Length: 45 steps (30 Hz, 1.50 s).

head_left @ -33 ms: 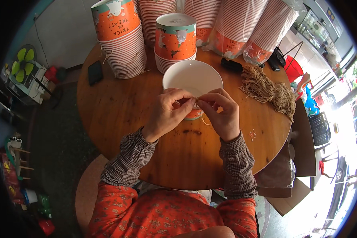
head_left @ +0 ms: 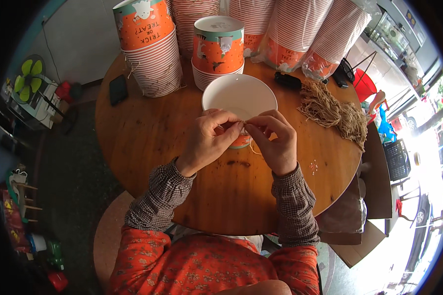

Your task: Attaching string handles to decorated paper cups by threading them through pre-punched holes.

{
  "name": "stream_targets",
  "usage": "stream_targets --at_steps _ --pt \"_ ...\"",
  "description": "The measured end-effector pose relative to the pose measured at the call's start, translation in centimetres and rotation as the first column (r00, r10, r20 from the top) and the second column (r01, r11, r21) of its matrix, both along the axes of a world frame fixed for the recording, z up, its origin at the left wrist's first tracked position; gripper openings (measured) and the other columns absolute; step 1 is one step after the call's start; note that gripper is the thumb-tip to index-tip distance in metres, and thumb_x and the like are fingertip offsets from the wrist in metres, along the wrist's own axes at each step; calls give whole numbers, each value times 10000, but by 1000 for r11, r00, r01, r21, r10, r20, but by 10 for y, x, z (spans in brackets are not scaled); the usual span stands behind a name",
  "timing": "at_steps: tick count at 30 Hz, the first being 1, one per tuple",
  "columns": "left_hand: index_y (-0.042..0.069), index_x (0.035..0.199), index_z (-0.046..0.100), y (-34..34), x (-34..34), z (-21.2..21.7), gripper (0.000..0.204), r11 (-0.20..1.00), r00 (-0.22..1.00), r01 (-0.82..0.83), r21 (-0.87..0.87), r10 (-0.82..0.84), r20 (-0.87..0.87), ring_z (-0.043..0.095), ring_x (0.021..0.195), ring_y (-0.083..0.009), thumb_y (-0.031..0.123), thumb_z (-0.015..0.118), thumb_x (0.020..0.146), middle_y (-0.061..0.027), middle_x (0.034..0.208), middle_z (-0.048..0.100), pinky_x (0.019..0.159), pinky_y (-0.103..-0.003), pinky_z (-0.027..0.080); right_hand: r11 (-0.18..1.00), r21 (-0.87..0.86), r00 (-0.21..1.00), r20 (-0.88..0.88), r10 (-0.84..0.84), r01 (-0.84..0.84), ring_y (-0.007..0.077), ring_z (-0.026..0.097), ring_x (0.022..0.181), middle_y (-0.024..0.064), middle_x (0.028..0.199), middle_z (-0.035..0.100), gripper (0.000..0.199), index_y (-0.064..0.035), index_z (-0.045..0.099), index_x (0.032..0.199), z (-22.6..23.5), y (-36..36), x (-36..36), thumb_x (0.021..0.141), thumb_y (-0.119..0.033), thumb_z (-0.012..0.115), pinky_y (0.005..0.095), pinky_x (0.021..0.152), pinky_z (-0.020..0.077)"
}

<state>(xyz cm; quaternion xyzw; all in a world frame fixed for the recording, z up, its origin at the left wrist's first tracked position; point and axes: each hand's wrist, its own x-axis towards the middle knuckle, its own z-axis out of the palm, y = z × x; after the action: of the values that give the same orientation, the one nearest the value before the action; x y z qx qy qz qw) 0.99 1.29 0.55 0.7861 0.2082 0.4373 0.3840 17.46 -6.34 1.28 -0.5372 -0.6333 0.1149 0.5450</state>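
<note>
An open paper bucket, white inside and orange outside, stands on the round wooden table in front of me. My left hand and my right hand meet at its near rim. Both pinch a thin tan string between thumb and fingertips, and a short loop of it hangs below my right hand. My hands hide the bucket's near wall.
Tall stacks of orange and white paper buckets line the table's far side, some in clear wrap. A bundle of tan strings lies at the right. A dark phone lies at the left and a small black object behind the bucket.
</note>
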Motion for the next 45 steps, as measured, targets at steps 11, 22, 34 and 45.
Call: stream_targets --at_steps 11,22,34,45 --pt "-36 937 610 -5 -2 7 73 922 981 164 -352 -113 161 678 747 -113 24 615 896 -61 882 662 630 -213 557 998 58 1000 8 3 -4 148 587 691 64 860 587 129 -18 595 856 -1 1 -14 765 37 668 258 581 475" --pt "-2 895 608 -8 1 2 43 997 993 -82 -8 82 88 639 706 -101 -14 632 862 -39 834 640 630 -216 521 997 70 1000 -6 13 -13 144 566 679 63 870 592 140 -17 587 859 -4 4 -17 757 47 660 251 574 469" --pt "98 864 621 -5 2 4 152 845 968 -226 484 250 14 614 715 -181 11 693 763 9 766 614 897 -378 415 998 58 997 -71 0 4 129 557 657 54 868 604 116 -16 601 843 -7 4 -14 764 42 664 247 547 464" --pt "0 866 608 -3 -3 6 42 969 988 112 -220 -85 131 623 767 -68 23 640 852 -9 806 614 600 -228 539 999 39 997 -79 4 -1 138 605 706 66 910 626 129 -15 612 892 -5 2 -17 788 48 655 249 569 491"
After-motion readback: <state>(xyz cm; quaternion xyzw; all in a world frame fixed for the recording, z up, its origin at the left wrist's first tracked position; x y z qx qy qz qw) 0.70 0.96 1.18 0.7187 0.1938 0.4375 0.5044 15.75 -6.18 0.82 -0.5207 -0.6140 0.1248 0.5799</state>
